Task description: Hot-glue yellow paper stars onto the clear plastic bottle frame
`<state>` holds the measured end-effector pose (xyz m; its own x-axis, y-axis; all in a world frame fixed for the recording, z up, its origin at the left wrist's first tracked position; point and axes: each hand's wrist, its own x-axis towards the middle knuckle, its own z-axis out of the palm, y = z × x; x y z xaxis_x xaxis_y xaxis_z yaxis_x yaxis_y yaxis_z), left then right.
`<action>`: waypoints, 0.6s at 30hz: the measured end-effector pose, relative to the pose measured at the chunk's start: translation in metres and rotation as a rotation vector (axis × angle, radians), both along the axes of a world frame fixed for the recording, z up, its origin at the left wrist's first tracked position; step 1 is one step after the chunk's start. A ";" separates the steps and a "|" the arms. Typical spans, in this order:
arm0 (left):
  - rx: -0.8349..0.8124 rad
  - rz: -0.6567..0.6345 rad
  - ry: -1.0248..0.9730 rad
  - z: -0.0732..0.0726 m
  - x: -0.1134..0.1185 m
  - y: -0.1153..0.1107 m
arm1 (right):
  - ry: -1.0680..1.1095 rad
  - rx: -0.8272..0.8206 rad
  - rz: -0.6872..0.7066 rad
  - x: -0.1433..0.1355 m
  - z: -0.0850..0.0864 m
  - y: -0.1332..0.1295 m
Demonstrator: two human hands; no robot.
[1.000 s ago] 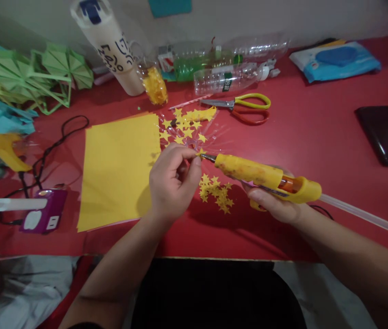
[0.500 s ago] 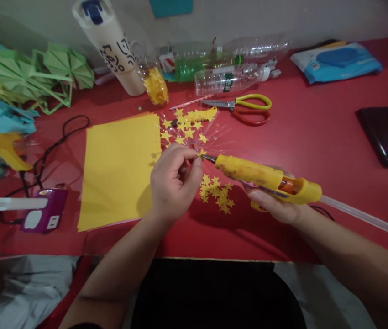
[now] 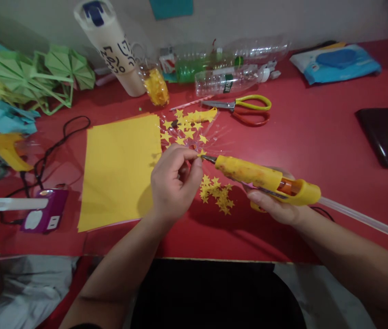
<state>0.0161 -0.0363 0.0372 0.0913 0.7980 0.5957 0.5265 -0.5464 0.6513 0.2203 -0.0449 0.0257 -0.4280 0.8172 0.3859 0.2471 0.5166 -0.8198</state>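
Note:
My left hand pinches a small yellow paper star between thumb and forefinger. In my right hand is a yellow hot glue gun, its metal nozzle pointing left and meeting the star, or nearly so; a clear glue stick sticks out of its back. Below the nozzle lies a pile of small yellow stars. Larger yellow stars rest on thin clear plastic strips beyond my left hand. A stack of yellow paper lies left of that hand, partly behind it.
Scissors lie behind the stars, with plastic bottles and a tumbler along the wall. A second glue gun, cables and a purple power box are at left. Wipes and a dark phone-like block lie at right.
Almost nothing differs. Both hands, the star and the glue gun hold the same place, with only a very slight shift of the view.

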 end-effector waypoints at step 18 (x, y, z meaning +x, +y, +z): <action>0.178 0.012 0.138 -0.001 -0.003 0.002 | -0.048 -0.010 -0.043 -0.003 0.008 -0.003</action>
<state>0.0127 -0.0346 0.0362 0.1722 0.6829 0.7099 0.6112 -0.6392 0.4667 0.2173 -0.0482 0.0336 -0.4104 0.8389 0.3575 0.3084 0.4967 -0.8113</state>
